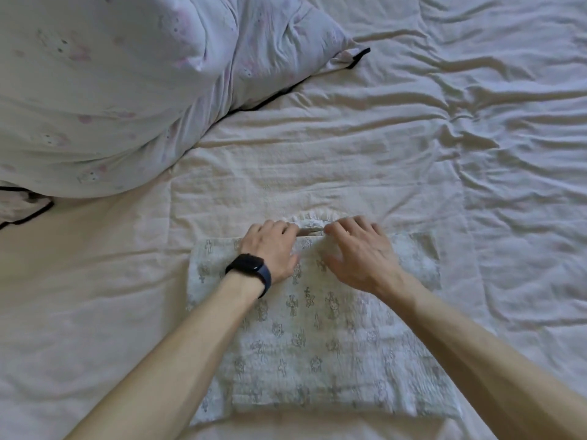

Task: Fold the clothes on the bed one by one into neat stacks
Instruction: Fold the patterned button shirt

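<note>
Forearms over folded printed garment on sheet; left hand, watch at wrist, and right hand each pinch its ruffled collar, fingers curled.

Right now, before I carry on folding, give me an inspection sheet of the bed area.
Surface: bed sheet, pale and wrinkled.
Job's things: printed garment lying flat, ruffled neckline at its far edge.
Clutter: bunched duvet with black trim, far left.
Hands: left hand and right hand both curl their fingers on the garment's neckline; watch on the left wrist.
Cables: nothing seen.
Surroundings: nothing seen beyond the bed.
</note>
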### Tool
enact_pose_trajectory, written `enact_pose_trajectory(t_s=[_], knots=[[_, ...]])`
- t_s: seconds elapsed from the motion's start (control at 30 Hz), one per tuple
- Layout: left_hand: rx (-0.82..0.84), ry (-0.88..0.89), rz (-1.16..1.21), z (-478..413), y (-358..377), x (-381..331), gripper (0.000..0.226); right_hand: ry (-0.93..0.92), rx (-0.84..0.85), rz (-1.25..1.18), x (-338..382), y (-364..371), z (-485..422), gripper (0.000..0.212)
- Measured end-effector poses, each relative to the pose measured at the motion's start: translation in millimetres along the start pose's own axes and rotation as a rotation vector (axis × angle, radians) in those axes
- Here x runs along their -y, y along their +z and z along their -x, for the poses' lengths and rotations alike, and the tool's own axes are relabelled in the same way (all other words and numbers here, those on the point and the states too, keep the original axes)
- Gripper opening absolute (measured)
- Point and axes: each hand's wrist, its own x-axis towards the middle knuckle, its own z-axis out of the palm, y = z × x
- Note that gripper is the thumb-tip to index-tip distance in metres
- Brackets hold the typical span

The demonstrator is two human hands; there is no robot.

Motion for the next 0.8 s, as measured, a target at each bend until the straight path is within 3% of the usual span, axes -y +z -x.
enact_pose_trajectory(t_s=[0.1, 0.17, 0.33, 0.47, 0.6, 0.8], knots=[[0.089, -0.086, -0.171, -18, -1, 1, 0.047, 0.043, 0.03, 0.09, 1, 6, -15, 0.039], [0.11, -0.097, -0.176, -21, -4, 4, 0.037, 0.03, 0.023, 0.114, 0, 9, -19, 0.029], [-0.1, -0.048, 0.052, -18, -6, 15, 0.011, -0.012, -0.187, -0.001, -4, 16, -20, 0.005], [-0.058, -0.061, 0.224, -15, 4, 29, 0.009, 0.062, -0.13, -0.076, -8, 17, -18, 0.025], [-0.001, -0.092, 0.337, -14, 10, 33, 0.013, 0.127, 0.041, -0.122, -18, 15, -14, 0.057], [0.027, -0.117, 0.354, -16, 13, 30, 0.054, 0.077, 0.004, -0.089, -24, 18, -21, 0.037]])
